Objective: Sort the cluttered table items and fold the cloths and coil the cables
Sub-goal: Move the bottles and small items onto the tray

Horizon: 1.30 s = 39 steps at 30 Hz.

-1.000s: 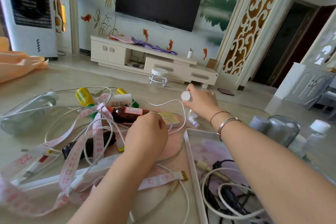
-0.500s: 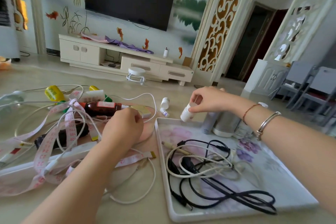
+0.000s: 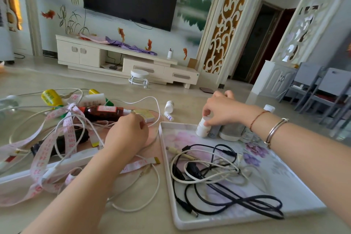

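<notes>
- Right hand (image 3: 224, 109) reaches over the far left corner of the floral tray (image 3: 296, 194), fingertips curled round the top of a small white bottle (image 3: 202, 129) that stands tilted inside that corner.
- Just right of the bottle, along the tray's far edge, stand several grey and white containers (image 3: 230, 132), touching one another.
- Black cables (image 3: 235, 205) and white cables (image 3: 207, 174) lie tangled in the tray's near half.
- Left hand (image 3: 126, 136) rests fisted on the bench (image 3: 133, 220) left of the tray, knuckles up; whether it pinches the white cord (image 3: 152, 192) beneath it cannot be told.
- Left of the tray, past that hand, a pink tape measure (image 3: 68, 135) loops over a brown bottle (image 3: 103, 112) and a yellow bottle (image 3: 49, 97).
- Beyond the tray's far left corner, a small white vial (image 3: 169, 106) lies on the bench.
</notes>
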Available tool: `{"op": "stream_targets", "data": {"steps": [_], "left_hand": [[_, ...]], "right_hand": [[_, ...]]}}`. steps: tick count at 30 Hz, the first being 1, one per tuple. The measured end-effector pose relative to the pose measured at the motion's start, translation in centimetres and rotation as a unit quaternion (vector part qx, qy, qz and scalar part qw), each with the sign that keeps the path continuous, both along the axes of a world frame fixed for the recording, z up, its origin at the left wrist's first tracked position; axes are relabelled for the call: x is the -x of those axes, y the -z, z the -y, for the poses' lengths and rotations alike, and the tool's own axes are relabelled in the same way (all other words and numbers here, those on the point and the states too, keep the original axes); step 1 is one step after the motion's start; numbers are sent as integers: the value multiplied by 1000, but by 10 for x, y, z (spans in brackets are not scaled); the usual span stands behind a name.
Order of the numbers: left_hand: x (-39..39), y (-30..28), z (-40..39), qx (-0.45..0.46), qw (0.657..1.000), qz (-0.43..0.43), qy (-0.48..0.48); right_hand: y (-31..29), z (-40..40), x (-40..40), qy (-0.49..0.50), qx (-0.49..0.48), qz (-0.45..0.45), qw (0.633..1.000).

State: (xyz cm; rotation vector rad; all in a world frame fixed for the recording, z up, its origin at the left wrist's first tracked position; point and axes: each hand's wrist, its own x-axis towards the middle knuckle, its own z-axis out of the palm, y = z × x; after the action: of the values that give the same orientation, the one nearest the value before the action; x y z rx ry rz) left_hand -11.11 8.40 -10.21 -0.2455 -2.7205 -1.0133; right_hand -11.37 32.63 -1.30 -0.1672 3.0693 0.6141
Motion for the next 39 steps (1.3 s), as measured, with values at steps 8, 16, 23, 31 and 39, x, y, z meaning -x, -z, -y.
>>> {"op": "stream_targets", "data": {"steps": [8,16,23,31,39], "left_hand": [[3,-1,4,-21,1000,6,-3],[11,-6,21,-93,995,17,-33],[24,-4,25,-105,994,18,-32],[28,-1,29,-104,994,19,-35],[13,1,22,-56,998,19,-16]], "right_hand": [[5,11,7,6,12,4,1000],[37,49,67,-14,173,-59,983],[64,53,121,7,144,18,989],[56,54,122,-22,180,-67,981],[13,51,55,-59,263,-69,961]]}}
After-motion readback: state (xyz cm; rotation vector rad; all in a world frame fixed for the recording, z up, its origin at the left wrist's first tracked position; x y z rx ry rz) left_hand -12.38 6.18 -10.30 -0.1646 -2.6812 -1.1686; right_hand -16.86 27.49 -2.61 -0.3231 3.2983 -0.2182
